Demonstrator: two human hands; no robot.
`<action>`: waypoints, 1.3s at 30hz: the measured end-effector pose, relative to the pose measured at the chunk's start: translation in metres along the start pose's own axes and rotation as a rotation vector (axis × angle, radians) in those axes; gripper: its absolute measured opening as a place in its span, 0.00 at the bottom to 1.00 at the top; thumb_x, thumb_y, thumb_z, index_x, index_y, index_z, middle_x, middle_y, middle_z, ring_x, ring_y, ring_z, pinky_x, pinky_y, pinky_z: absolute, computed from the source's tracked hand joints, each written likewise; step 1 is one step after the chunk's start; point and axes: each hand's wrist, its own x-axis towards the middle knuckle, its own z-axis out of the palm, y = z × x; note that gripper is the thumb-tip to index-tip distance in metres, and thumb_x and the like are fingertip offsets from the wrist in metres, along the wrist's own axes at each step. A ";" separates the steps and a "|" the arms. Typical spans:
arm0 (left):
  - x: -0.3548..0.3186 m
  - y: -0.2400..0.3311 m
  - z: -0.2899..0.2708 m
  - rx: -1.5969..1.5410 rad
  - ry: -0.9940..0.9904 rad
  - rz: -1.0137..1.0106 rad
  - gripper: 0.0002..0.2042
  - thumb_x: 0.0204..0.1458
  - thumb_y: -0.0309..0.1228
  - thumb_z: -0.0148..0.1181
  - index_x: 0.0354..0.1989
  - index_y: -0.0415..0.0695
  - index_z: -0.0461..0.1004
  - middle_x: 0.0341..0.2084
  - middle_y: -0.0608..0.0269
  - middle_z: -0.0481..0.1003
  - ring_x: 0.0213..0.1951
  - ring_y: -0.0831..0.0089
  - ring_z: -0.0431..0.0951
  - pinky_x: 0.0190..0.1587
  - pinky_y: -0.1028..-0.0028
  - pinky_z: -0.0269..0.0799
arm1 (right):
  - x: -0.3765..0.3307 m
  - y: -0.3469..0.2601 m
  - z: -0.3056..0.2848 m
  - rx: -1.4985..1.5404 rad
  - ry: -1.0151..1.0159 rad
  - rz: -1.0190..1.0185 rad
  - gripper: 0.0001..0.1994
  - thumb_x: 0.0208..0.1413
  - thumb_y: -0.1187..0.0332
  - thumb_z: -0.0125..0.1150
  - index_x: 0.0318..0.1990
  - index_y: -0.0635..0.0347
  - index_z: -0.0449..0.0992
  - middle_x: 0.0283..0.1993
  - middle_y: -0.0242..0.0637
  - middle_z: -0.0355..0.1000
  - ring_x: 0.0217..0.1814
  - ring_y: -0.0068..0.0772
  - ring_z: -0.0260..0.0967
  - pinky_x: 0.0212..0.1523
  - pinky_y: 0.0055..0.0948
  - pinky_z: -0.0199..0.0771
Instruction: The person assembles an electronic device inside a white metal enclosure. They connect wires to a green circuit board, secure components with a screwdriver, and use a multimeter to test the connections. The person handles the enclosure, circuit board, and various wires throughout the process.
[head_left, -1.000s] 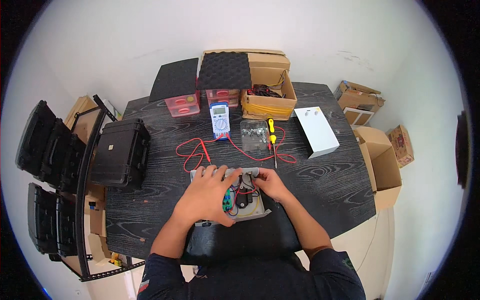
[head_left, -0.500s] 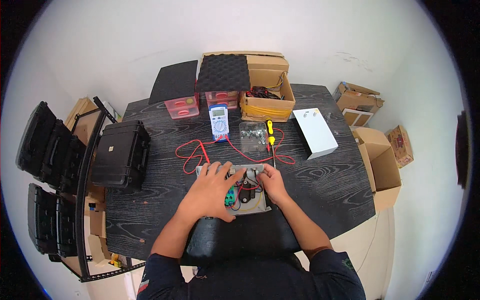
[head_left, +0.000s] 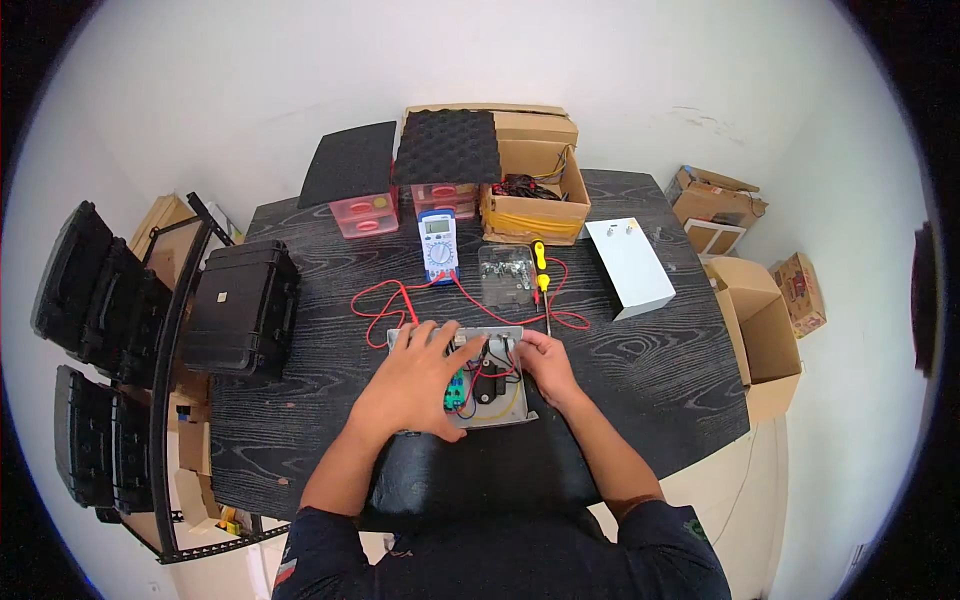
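A shallow grey metal chassis (head_left: 520, 412) lies on the table in front of me. Inside are a green circuit board (head_left: 455, 392), a black component (head_left: 487, 384) and red, black and yellow wires. My left hand (head_left: 418, 375) spans the chassis's left part, fingers over the far wall and thumb by the near edge, gripping it. At the far right corner my right hand (head_left: 546, 365) is closed, fingertips curled against the far wall's end. Anything between those fingertips is hidden. Beyond the chassis are a multimeter (head_left: 438, 245) with red leads and a yellow-handled screwdriver (head_left: 540, 262).
A clear tray (head_left: 506, 275) of small metal parts sits beside the screwdriver. On the right stands a white metal cover (head_left: 635, 268). Farther back are an open cardboard box (head_left: 535, 215) of cables and foam-topped drawers (head_left: 362, 215). A black hard case (head_left: 238, 310) stands left.
The chassis has shifted slightly left and away from me, and my left hand moved with it. My right fingers have changed position slightly at the corner.
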 end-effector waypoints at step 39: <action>0.031 -0.024 0.057 -0.884 0.136 -0.039 0.12 0.66 0.37 0.62 0.54 0.50 0.81 0.38 0.69 0.84 0.51 0.67 0.83 0.75 0.31 0.38 | -0.029 -0.055 0.064 0.028 -0.258 -0.222 0.07 0.73 0.71 0.58 0.54 0.58 0.72 0.47 0.39 0.84 0.20 0.11 0.64 0.18 0.16 0.63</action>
